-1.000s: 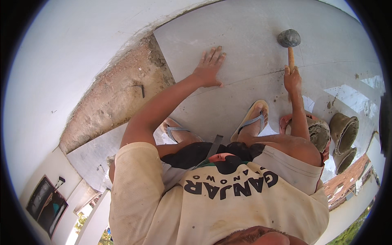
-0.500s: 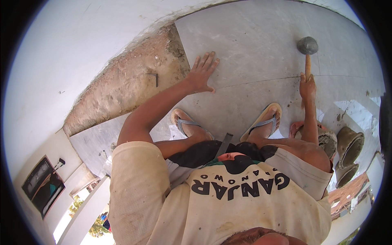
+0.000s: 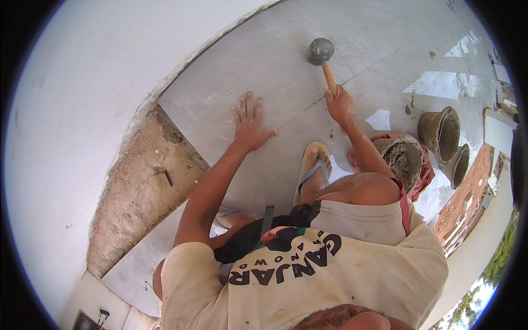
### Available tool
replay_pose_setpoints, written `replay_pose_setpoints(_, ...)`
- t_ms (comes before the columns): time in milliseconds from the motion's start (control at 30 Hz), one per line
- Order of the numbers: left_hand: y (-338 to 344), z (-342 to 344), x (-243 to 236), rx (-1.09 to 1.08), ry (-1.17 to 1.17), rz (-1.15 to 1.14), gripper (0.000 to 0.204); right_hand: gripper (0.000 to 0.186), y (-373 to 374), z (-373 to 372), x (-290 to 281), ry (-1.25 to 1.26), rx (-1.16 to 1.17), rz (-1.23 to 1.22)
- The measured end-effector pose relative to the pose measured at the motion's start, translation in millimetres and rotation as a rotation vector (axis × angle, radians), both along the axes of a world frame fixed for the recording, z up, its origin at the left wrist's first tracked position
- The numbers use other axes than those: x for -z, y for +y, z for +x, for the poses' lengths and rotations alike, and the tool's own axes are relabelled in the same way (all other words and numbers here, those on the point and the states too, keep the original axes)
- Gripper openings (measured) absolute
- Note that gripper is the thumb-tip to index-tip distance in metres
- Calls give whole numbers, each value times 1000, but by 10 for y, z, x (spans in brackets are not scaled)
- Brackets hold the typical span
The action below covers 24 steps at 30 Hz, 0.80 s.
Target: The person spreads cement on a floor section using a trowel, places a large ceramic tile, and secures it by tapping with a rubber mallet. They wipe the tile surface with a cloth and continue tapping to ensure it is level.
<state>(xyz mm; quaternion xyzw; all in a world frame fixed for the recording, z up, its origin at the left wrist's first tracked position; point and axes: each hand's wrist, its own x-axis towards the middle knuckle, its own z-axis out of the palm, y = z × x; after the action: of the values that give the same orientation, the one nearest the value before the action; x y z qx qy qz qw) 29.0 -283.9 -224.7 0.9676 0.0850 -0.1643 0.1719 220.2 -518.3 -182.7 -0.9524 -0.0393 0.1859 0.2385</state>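
Note:
My left hand (image 3: 250,124) lies flat with fingers spread on a large grey floor tile (image 3: 214,82). My right hand (image 3: 340,105) is wrapped round the wooden handle of a mallet (image 3: 320,51) with a dark, rounded head. That head is over the same tile, close to a joint line; whether it touches the surface I cannot tell. Beside my right forearm stands a bucket of wet grey mortar (image 3: 404,159), partly hidden by my arm and knee.
Two mortar-crusted buckets (image 3: 440,132) stand farther right. A white wall (image 3: 82,110) runs along the left. Between wall and tile is a patch of rough bare ground (image 3: 140,187) with a small dark L-shaped piece (image 3: 165,176). My sandalled right foot (image 3: 314,170) rests on the tiles.
The whole view has turned toward the right. My left hand has shifted rightward over the tile, away from its left edge. The mallet stays in my right hand near the same joint.

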Motion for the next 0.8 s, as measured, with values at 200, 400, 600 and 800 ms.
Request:
replay_pose_setpoints(200,-482,683,29,-134,-69,-78,121,47,-65,-51,-162,25,16,55)
replay_pose_setpoints(400,-628,1148,-123,-208,86,-127,132,46,-22,-110,-456,14,87,184)
replay_pose_setpoints(600,-700,1368,-223,-243,193,-132,139,49,-210,-220,-113,-41,93,-16)
replay_pose_setpoints(800,-706,1418,-297,-233,226,-92,135,46,-96,136,-684,-110,101,181)
